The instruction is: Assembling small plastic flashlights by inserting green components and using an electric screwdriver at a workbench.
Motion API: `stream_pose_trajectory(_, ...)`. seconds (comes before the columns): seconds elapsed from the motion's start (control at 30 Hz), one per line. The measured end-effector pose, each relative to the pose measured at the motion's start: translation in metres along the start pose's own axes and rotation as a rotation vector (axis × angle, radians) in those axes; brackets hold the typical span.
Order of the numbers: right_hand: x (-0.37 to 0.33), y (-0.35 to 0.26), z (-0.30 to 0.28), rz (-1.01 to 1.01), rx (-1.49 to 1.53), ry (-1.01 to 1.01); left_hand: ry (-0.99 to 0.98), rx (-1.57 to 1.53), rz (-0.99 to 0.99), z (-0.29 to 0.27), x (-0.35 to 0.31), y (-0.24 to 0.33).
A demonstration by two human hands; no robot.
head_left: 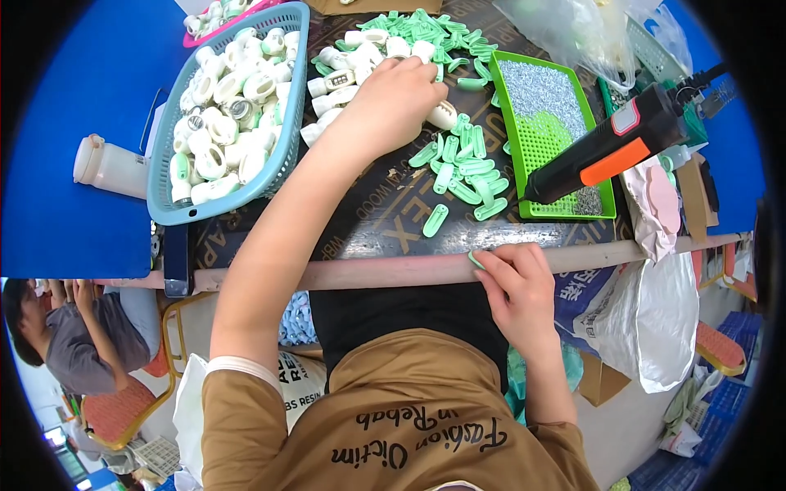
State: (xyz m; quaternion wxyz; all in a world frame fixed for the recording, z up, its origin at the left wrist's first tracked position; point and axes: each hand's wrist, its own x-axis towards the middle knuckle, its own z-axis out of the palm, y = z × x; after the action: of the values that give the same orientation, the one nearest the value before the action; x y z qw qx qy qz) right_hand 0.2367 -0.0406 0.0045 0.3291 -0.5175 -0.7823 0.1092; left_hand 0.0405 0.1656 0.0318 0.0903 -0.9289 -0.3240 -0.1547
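My left hand [397, 102] reaches across the table to a heap of white plastic housings [332, 98]. Its fingers curl down over one of them, with the fingertips partly hidden. A white housing [443, 115] pokes out beside that hand. Down at the table's front edge, my right hand [520, 286] pinches a small green plastic cover [476, 259] between thumb and fingers. Several loose green covers [471, 168] lie between the two hands, and a bigger heap of green covers [446, 34] spreads at the back.
A blue basket [155, 176] full of white housings stands left. At right is a green tray [607, 184] of small metal screws, with a black-and-orange electric screwdriver [610, 155] hanging over it. A white container [110, 166] lies far left. Another person [90, 335] sits at lower left.
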Motion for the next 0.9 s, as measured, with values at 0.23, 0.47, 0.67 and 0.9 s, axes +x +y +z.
stream_pose_trajectory(0.23,0.002,-0.007,-0.008,0.067,0.002,-0.051,0.110,-0.578,-0.332,-0.055,-0.054,0.032)
stream_pose_trajectory(0.47,0.031,-0.021,0.008,-0.006,0.458,-0.179,-0.012,-0.561,-0.741,-0.073,-0.133,0.061)
stream_pose_trajectory(0.67,0.056,-0.014,0.034,-0.058,0.344,-0.056,0.026,-0.329,-0.819,-0.059,-0.145,0.108)
stream_pose_trajectory(0.9,0.039,-0.014,0.024,0.091,0.384,-0.093,-0.358,-0.538,-0.383,-0.082,-0.141,0.079)
